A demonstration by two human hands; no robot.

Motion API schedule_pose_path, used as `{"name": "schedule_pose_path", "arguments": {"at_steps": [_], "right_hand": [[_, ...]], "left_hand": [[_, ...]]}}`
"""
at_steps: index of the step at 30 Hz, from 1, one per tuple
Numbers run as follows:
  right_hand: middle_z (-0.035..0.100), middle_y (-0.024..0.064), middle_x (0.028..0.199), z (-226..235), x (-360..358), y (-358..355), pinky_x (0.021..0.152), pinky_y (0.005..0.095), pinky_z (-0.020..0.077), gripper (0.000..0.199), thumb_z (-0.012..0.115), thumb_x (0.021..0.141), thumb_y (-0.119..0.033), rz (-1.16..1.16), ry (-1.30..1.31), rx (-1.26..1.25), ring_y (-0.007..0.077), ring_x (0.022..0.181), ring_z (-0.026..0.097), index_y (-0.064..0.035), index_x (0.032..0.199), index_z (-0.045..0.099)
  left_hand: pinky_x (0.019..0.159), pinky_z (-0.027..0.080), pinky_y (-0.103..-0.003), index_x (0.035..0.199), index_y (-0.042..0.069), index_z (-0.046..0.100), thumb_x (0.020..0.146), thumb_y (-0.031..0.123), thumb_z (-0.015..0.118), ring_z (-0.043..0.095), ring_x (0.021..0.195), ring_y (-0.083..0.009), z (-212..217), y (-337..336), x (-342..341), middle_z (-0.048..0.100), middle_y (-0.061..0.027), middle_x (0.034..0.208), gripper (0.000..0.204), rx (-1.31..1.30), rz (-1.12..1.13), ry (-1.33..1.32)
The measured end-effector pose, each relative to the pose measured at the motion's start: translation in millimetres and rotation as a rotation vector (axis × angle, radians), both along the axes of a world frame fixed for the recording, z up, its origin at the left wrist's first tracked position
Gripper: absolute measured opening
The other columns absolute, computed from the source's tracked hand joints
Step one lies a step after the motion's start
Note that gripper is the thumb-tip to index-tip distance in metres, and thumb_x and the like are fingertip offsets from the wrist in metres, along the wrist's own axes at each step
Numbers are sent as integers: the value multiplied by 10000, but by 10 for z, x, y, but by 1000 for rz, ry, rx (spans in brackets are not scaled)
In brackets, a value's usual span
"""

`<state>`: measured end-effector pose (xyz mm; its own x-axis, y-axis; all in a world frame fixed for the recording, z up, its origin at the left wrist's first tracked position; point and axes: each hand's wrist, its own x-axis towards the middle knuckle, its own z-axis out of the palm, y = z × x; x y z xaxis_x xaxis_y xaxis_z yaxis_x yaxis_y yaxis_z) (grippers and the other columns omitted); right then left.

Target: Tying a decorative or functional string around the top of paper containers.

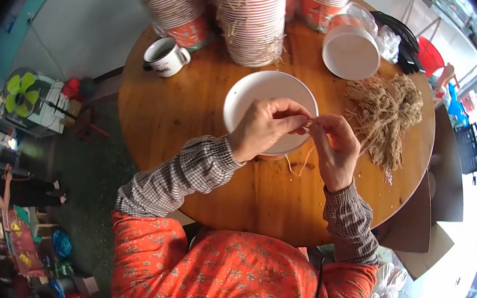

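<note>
My left hand (267, 126) and my right hand (336, 145) meet fingertip to fingertip above a white round bowl-like tub (241, 100). Both pinch at one small spot; what lies between the fingertips is too small to make out. Below them, a thin tan strand (300, 170) curls over the tub's near edge onto the wood; whether it runs up into my fingers cannot be told. To the right of my right hand lies a loose heap of tan, twine-like strands (390, 112), tangled and knotted-looking.
Tall stacks of orange-and-white paper tubs (251, 28) stand along the far side of the round wooden table (178, 113). A white enamel mug (169, 63) sits far left, another tub (350, 56) far right. Cardboard (410, 225) is beside the table; a person (19, 187) stands far left.
</note>
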<state>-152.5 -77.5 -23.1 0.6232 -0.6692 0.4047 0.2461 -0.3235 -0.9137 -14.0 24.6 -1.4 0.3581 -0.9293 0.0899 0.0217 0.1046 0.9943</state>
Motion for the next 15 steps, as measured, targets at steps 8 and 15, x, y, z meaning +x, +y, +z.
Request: {"name": "schedule_pose_path", "arguments": {"at_steps": [8,15], "right_hand": [[643,32,855,20,-28,-63,715,238,483,121,624,863,18,-10,27,-129,90,753,579,8,981,649],[626,38,832,-31,-6,-68,729,249,485,115,624,864,12,5,-11,-90,108,763,584,1,972,590]], "left_hand": [[796,505,-221,1044,-16,656,914,99,636,626,862,-82,17,15,21,678,-36,956,175,52,2,-141],[825,467,-235,1034,9,637,928,173,608,575,880,-70,13,14,155,646,-5,959,197,171,-158,-18]]}}
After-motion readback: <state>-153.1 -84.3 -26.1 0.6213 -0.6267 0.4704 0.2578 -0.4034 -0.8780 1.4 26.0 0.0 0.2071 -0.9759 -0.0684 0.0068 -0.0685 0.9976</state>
